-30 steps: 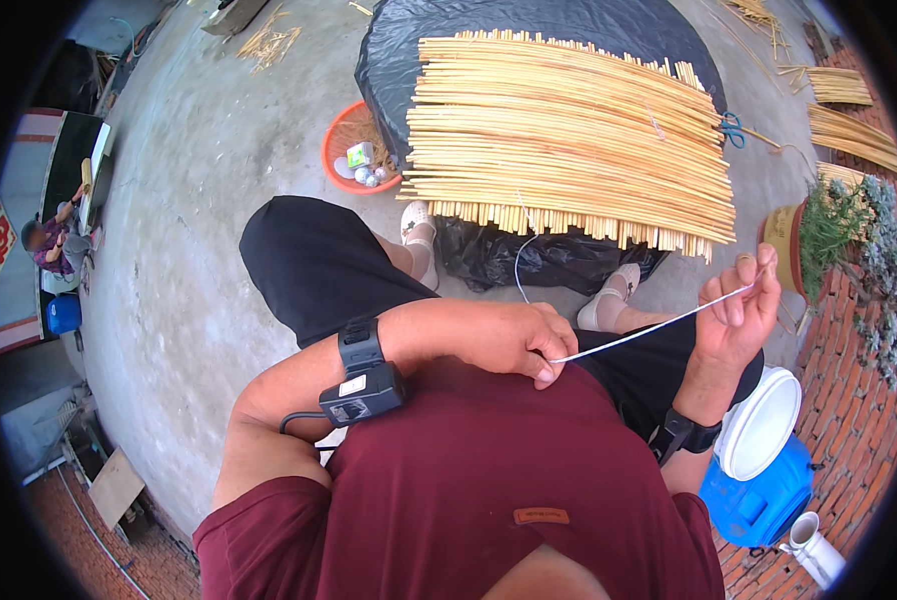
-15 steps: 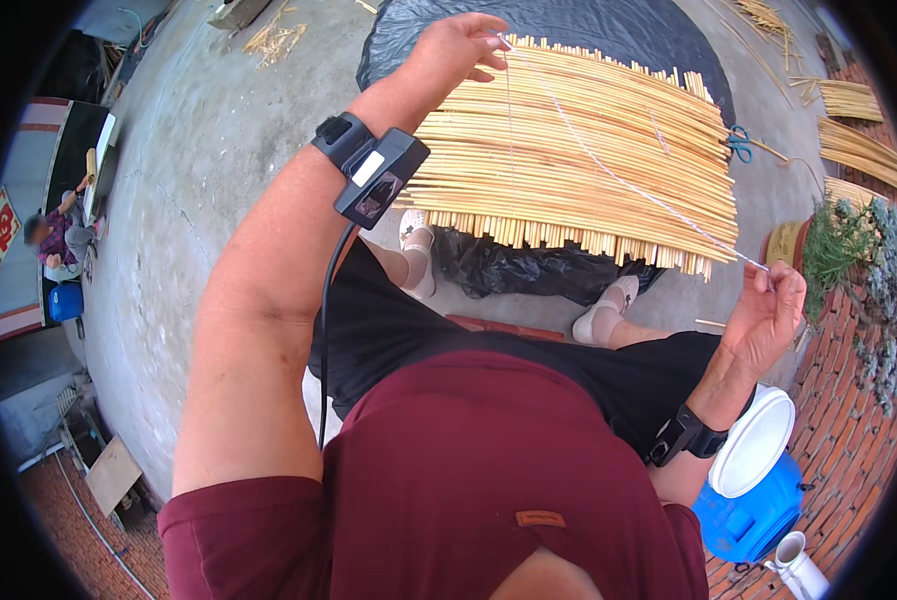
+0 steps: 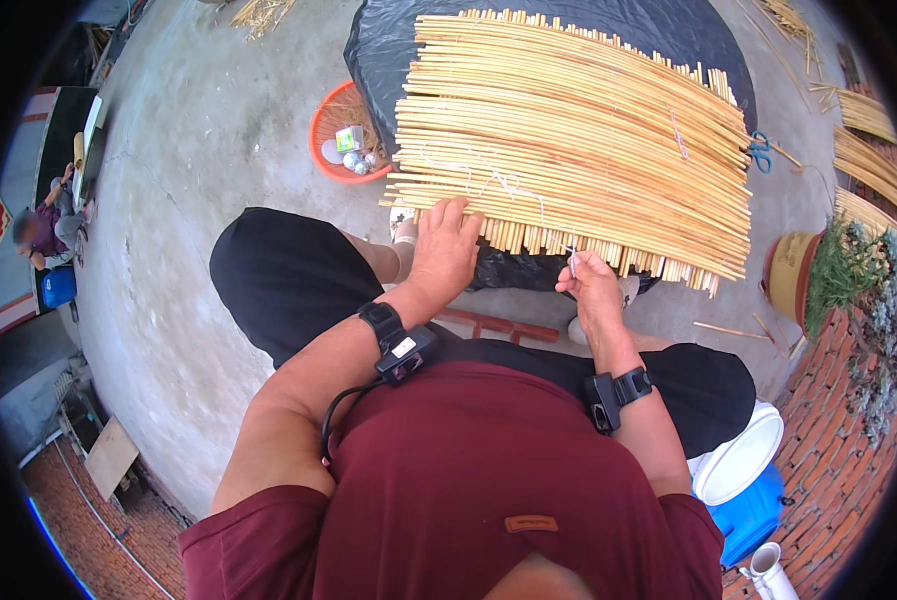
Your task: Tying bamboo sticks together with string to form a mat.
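A broad layer of yellow straw-like stalks (image 3: 579,130) lies side by side in front of me, on black plastic sheeting (image 3: 694,40). My left hand (image 3: 447,245) rests on the near left edge of the stalks, its fingers spread over their ends. Close to the near middle edge, my right hand (image 3: 594,285) pinches a white string (image 3: 572,262) between thumb and fingers. More white string (image 3: 504,183) lies loosely curled across the stalks between and beyond my hands. A short white string tie (image 3: 680,135) shows farther right on the layer.
Blue-handled scissors (image 3: 760,152) lie at the stalks' right edge. An orange basket (image 3: 319,135) with small items stands at the left. On the right are a potted plant (image 3: 794,270), more stalk bundles (image 3: 874,165) and a blue barrel (image 3: 754,510). Another person (image 3: 49,225) sits far left.
Both hands have come down and closer together at the near edge. The left hand has let go of the string and lies on the stalks. The string, taut before, now hangs slack.
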A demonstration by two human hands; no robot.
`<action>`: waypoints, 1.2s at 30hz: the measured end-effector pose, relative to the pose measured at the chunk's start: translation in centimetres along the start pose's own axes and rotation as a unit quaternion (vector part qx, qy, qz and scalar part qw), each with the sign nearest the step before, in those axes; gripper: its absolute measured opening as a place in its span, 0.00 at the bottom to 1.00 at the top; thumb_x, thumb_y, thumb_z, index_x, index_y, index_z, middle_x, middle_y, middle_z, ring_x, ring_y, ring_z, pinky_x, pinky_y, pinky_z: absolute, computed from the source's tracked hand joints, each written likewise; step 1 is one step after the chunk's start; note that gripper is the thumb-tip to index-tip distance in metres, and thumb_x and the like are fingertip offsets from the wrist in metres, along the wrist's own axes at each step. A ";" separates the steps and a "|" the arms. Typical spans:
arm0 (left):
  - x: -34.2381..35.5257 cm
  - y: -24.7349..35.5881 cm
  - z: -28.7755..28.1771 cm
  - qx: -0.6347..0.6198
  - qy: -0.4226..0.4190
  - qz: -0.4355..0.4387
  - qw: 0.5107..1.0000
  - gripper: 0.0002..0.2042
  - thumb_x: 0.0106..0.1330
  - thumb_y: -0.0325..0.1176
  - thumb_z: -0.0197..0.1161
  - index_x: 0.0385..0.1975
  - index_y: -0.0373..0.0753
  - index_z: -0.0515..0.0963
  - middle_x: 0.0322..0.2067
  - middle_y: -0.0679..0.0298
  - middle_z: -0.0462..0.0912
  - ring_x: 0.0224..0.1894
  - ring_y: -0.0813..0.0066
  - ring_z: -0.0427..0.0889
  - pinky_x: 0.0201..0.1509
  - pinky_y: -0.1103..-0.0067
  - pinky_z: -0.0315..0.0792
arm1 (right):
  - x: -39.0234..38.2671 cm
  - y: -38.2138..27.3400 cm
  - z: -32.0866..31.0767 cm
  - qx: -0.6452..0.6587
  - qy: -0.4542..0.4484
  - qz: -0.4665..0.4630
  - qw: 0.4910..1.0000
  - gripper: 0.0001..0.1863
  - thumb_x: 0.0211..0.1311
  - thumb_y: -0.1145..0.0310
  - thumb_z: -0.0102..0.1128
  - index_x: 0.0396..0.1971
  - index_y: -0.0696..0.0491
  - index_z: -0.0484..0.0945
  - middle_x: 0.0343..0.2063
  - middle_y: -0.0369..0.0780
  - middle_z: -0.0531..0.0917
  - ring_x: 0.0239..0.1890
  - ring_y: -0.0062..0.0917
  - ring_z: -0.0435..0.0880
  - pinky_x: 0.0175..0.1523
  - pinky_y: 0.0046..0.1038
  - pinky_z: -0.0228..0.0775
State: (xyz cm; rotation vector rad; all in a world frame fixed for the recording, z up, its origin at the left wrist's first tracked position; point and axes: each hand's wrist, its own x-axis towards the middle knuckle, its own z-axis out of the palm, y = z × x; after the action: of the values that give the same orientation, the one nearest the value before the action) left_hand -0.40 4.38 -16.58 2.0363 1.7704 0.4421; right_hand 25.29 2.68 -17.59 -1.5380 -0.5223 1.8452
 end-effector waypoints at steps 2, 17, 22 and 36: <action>0.8 0.3 -0.2 0.058 0.022 0.138 0.988 0.26 0.51 0.27 0.68 0.52 0.38 0.70 0.53 0.52 0.68 0.59 0.49 0.65 0.62 0.57 0.61 | 1.1 0.9 0.9 0.066 0.071 -0.072 0.993 0.07 0.71 0.69 0.51 0.34 0.55 0.76 0.22 0.37 0.78 0.22 0.20 0.77 0.36 0.24 0.76; 3.8 2.3 -4.2 0.239 0.140 0.230 0.933 0.25 0.59 0.29 0.55 0.59 0.36 0.69 0.55 0.56 0.72 0.59 0.61 0.69 0.63 0.60 0.60 | -3.7 -8.4 2.0 0.207 0.121 -0.230 0.943 0.05 0.71 0.74 0.48 0.42 0.57 0.72 0.35 0.45 0.83 0.36 0.34 0.86 0.49 0.33 0.77; 4.1 8.5 -15.6 0.204 0.107 0.252 0.940 0.20 0.57 0.29 0.56 0.52 0.34 0.74 0.48 0.58 0.76 0.52 0.61 0.73 0.57 0.66 0.65 | -12.2 -14.6 2.6 0.022 0.000 -0.328 0.944 0.05 0.71 0.71 0.52 0.38 0.57 0.73 0.33 0.45 0.84 0.32 0.29 0.86 0.42 0.26 0.80; -4.6 9.5 -16.6 0.181 -0.035 0.264 0.947 0.25 0.57 0.32 0.56 0.57 0.29 0.71 0.52 0.56 0.71 0.52 0.62 0.69 0.58 0.68 0.64 | -15.5 -21.3 9.6 -0.584 -0.064 -0.322 0.742 0.02 0.57 0.75 0.60 0.29 0.57 0.78 0.14 0.36 0.71 0.17 0.16 0.69 0.24 0.22 0.59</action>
State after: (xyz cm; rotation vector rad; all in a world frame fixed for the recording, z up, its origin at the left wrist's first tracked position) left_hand -1.01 0.35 2.69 2.7576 1.3167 0.1935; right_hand 22.34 7.58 9.81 -1.5314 -2.2602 0.9867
